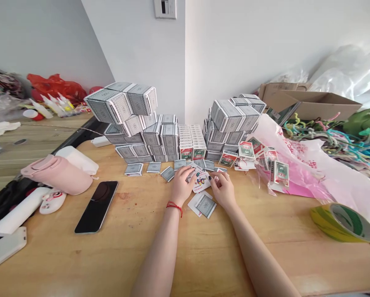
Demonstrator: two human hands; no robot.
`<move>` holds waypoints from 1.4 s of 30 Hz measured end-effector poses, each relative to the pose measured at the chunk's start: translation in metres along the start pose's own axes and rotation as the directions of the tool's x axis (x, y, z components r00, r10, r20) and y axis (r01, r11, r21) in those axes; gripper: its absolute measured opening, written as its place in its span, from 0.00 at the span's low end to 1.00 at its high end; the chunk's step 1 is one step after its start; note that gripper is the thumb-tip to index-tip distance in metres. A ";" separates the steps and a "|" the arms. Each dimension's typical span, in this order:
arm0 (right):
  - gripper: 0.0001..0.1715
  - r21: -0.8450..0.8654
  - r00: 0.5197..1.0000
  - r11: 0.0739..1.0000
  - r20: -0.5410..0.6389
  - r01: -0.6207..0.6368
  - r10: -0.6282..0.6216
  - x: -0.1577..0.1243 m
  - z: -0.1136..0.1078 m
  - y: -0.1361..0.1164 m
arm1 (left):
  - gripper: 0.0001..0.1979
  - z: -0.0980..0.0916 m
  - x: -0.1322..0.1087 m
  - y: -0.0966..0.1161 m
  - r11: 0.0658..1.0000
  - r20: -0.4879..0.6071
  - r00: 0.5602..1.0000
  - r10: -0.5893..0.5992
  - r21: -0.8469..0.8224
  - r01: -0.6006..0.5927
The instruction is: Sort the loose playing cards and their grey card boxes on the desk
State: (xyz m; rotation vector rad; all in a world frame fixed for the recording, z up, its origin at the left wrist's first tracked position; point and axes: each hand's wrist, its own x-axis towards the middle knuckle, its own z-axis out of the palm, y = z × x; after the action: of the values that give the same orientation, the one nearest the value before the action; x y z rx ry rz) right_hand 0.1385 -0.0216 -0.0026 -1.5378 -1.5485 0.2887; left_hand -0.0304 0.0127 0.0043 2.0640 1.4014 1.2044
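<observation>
My left hand (182, 185), with a red string bracelet at its wrist, is closed at the left edge of some playing cards (201, 182). The top one lies face up and shows a joker. On the right edge, the fingertips of my right hand (223, 189) meet the joker card. Its fingers are curled, and a white and red card edge shows behind them. Just below, a patterned grey card (206, 205) lies face down across a face-up card (195, 205). A row of small grey-backed card stacks (167, 173) lies beyond my hands.
Tall piles of grey-backed decks (135, 111) stand at the back, beside boxed decks (192, 142). At left are a phone (96, 207), a pink bottle (59, 174) and a mouse (53, 201). A tape roll (344, 222) and pink plastic (309, 173) lie at right.
</observation>
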 end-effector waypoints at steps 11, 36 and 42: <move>0.24 0.019 0.951 0.982 0.245 0.188 -0.187 -0.004 -0.002 0.000 | 0.15 -0.001 -0.002 -0.003 0.995 -0.173 0.980 -0.097 -0.008 0.097; 0.17 -0.300 0.991 0.946 0.087 0.125 -0.104 -0.001 -0.004 0.029 | 0.14 -0.001 0.011 -0.006 0.634 -0.193 0.782 -0.593 -0.710 0.306; 0.18 -0.287 0.982 0.940 0.092 0.186 -0.167 0.001 -0.002 0.032 | 0.13 -0.002 0.010 -0.005 0.596 -0.153 0.787 -0.598 -0.741 0.309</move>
State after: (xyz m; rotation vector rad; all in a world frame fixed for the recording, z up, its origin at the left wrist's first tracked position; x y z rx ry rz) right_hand 0.1615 -0.0154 -0.0243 -1.6120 -1.8337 0.0049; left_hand -0.0331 0.0239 0.0064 0.8857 1.2497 1.6142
